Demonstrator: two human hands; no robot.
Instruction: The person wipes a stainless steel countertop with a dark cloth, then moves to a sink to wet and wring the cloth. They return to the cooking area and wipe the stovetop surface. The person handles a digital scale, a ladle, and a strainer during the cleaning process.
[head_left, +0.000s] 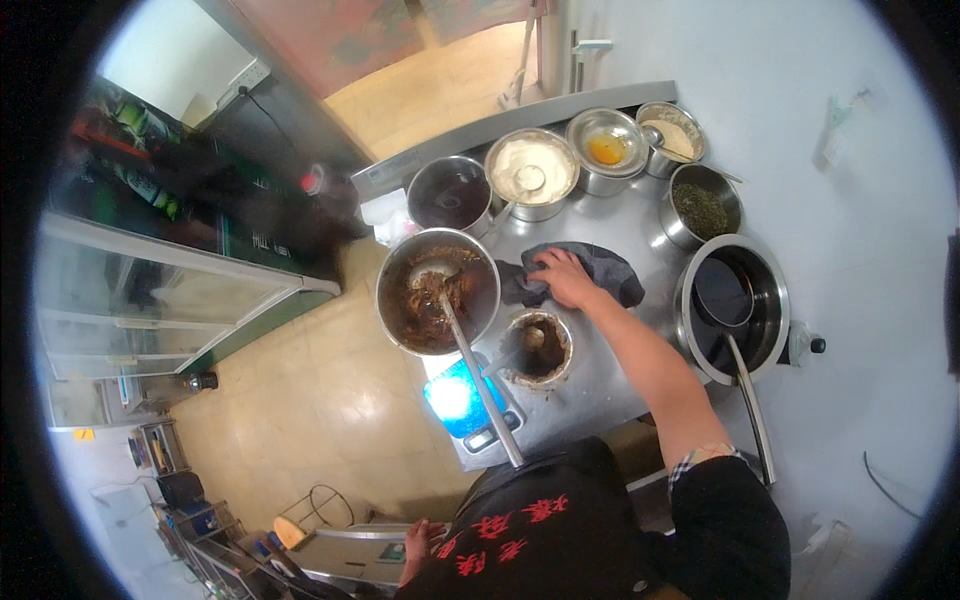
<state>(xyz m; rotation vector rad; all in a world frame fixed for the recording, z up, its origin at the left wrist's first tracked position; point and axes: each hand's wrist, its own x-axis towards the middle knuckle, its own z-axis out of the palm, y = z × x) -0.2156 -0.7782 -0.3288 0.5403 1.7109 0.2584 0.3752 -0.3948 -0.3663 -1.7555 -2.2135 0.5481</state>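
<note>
My right hand (564, 277) presses down on a dark grey cloth (615, 274) lying on the steel table, its fingers spread over the fabric. Left of the cloth stands a steel bowl (390, 330) of brown paste with a long-handled ladle (480, 382) resting in it. Just below the cloth is a smaller paste-smeared container (562, 367) with a spoon. My left hand (425, 538) hangs low beside my dark apron, away from the table; it looks empty, fingers loosely curled.
Steel pots of dark liquid (450, 196), white powder (534, 165), yellow egg-like liquid (607, 148) and dried green herbs (701, 210) line the far side. A big pot (780, 300) with a ladle stands right. A digital kitchen scale (465, 397) lies at the near left corner.
</note>
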